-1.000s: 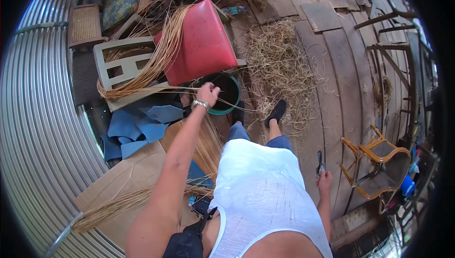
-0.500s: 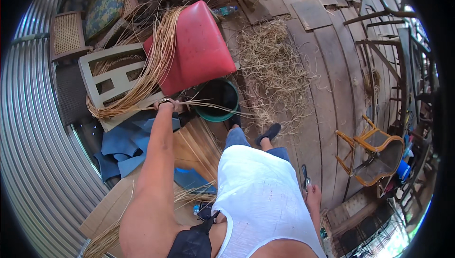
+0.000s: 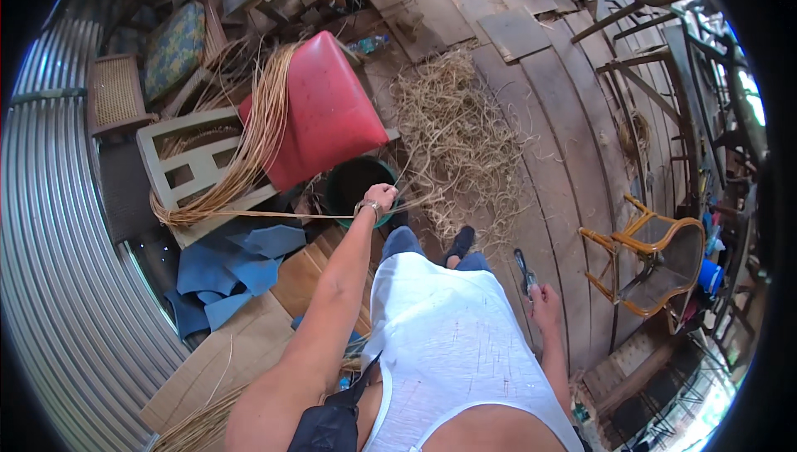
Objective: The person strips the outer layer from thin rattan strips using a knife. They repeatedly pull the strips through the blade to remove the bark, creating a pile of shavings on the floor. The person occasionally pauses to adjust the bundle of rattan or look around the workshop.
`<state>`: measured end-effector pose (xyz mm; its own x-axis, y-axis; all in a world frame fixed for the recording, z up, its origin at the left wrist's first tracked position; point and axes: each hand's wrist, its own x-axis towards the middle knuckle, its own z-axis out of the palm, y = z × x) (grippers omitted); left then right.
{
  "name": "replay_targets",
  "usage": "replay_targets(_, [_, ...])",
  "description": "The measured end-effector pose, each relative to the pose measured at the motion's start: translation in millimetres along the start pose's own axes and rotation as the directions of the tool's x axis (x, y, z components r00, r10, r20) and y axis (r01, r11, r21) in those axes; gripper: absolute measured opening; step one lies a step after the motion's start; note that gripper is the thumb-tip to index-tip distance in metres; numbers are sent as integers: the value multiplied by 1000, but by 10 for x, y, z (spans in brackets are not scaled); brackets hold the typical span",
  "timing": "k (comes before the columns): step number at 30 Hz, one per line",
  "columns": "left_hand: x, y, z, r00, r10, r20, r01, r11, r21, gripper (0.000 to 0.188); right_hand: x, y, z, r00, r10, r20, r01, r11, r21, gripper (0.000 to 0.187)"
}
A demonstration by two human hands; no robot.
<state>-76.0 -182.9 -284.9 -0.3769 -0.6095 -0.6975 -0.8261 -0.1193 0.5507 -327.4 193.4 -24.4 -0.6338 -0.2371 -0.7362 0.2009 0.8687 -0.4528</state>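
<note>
My left hand (image 3: 381,195) is closed on thin rattan strands (image 3: 290,215) over the green bucket (image 3: 385,219). The strands stretch left to a tan rattan bundle (image 3: 270,103), and loose ends stick out right of the hand. That bundle drapes over a pale chair frame (image 3: 149,149) beside the red cushioned seat (image 3: 332,116). Down by my right side, my right hand (image 3: 545,306) is closed on a slim hand tool (image 3: 523,268) with a dark end and a shiny part; its exact kind is not clear.
Rattan shavings (image 3: 457,112) are heaped on the plank floor (image 3: 548,128). At right stands a cane-framed chair (image 3: 656,244), with stacked dark chair frames (image 3: 672,78) behind. Blue foam sheets (image 3: 220,269) and cardboard (image 3: 224,344) lie left, by a corrugated metal wall (image 3: 58,228).
My left hand has moved right from beside the chair frame to over the bucket, drawing strands out taut from the bundle. My right hand, still holding the tool, has risen slightly.
</note>
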Motion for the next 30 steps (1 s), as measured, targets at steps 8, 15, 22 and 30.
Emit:
replay_targets(8, [-643,500,-546,907,-385,168,354,916,189,27,408,174,-238,986,-155,61,154,988,24,25])
replay_targets(15, [-1561,-39,-1009,899,-373,-230,438,784,441,37,621,844,-770,981,-173,-87,179,982,63,24])
replay_targets(22, [-1770,-1070,-401,954,-152,257,-94,662,743,37,818,1602,-671,946,-123,-299,118,992,-35,20])
replay_targets(30, [-1535,-822,-241,881,-94,463,-400,376,836,37,243,967,-481,993,-50,-104,59,994,87,30])
